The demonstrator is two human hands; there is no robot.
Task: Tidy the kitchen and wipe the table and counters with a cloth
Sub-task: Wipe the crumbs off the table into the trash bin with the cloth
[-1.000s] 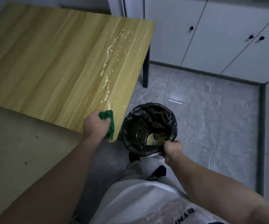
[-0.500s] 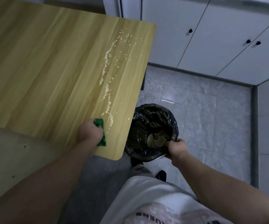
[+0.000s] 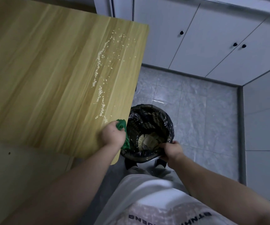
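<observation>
Much is tucked out of sight at the tabletop's corner.

The left hand (image 3: pixel 113 137) shows only its back. Its fingers are curled out of view round the cloth (image 3: pixel 122 126), most of which is buried in the grip. The bin (image 3: pixel 148 125) loses its left rim behind that hand and the tabletop (image 3: pixel 50 78) edge, and its body is hidden under the black liner (image 3: pixel 167 125). The pale stuff at its bottom is too dim to name. The right hand (image 3: pixel 171 151) has its fingertips lost over the near rim. The crumbs (image 3: pixel 100 91) are too small to identify. The tabletop runs off the left and top edges, and the forearms (image 3: pixel 69 189) run off the bottom. The shirt (image 3: pixel 155 195) print is blurred and cropped.
</observation>
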